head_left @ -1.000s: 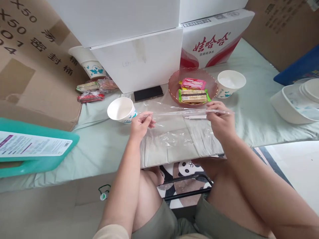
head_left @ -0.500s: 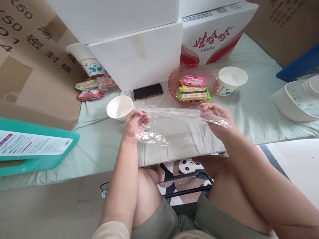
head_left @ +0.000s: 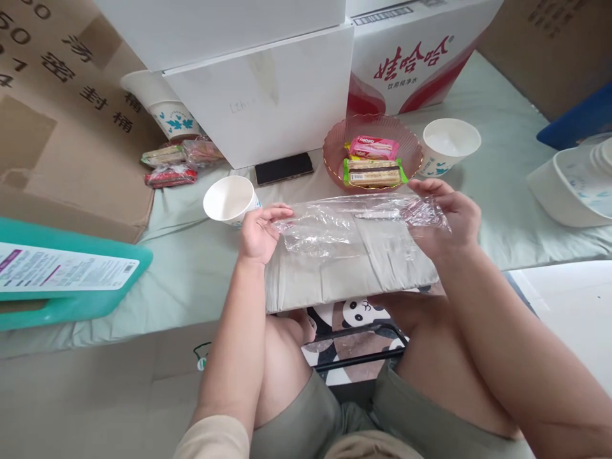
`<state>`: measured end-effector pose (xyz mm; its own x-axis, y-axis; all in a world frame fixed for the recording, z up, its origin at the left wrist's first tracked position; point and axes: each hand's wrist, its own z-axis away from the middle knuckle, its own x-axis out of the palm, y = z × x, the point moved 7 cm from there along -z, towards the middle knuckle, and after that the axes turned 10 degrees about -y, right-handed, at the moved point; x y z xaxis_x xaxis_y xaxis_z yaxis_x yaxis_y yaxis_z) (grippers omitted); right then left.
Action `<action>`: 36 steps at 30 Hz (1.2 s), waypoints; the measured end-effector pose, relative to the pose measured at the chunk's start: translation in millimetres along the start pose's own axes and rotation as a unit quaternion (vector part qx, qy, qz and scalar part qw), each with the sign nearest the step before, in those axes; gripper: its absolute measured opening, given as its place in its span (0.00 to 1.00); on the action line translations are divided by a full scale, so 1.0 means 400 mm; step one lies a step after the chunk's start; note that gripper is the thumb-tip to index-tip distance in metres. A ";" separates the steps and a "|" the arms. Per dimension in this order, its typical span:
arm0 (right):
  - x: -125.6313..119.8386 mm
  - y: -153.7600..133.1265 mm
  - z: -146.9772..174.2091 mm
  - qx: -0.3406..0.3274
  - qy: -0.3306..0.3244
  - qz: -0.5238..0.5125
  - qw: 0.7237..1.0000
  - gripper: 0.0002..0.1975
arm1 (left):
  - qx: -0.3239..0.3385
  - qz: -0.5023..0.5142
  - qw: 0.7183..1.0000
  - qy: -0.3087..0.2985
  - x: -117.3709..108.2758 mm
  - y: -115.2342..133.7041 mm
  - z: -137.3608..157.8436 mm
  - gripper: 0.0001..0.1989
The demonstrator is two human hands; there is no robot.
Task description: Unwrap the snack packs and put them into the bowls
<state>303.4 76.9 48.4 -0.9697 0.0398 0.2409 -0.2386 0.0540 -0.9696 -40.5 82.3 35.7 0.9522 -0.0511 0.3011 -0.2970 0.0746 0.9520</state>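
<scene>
A clear plastic bag [head_left: 329, 229] is stretched sideways over the front of the cloth-covered table. My left hand [head_left: 261, 236] pinches its left end, close to a white paper cup [head_left: 230, 199]. At the other end, my right hand [head_left: 452, 213] is closed on the bunched plastic. Just behind the bag stands a pink ribbed glass bowl [head_left: 332, 156] with a gold rim. In it lie a pink wafer packet [head_left: 373, 148] and a green-ended wafer packet [head_left: 374, 173]. Right of the bowl is a second paper cup [head_left: 450, 146].
A black phone [head_left: 284, 169] lies before the white boxes [head_left: 268, 102]. Wrapped snacks [head_left: 172, 167] and stacked paper cups [head_left: 174, 118] sit at the left by a cardboard carton [head_left: 71, 159]. A teal container [head_left: 71, 274] is at front left. Nested white tubs [head_left: 568, 191] stand on the right.
My right hand has moved a little right and up, drawing the bag out wider. The fingers of my left hand have straightened toward the bag. The view has shifted slightly.
</scene>
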 end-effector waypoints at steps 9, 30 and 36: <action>0.019 0.008 0.032 0.022 -0.026 0.185 0.982 0.25 | 0.005 -0.067 0.998 -0.015 0.008 -0.026 -0.005 0.20; 0.156 -0.077 0.091 -0.165 -0.194 0.500 0.828 0.20 | -0.035 -0.074 0.985 -0.150 0.094 -0.017 0.024 0.36; 0.293 0.020 0.074 -0.104 -0.359 0.504 0.779 0.22 | -0.040 -0.075 0.972 -0.221 0.132 -0.003 0.032 0.45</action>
<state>186.5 52.6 67.5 -0.4562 -0.3972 -0.7963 0.6031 0.5200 -0.6049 9.1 66.6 51.0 0.8558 -0.4881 0.1716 -0.1345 0.1102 0.9848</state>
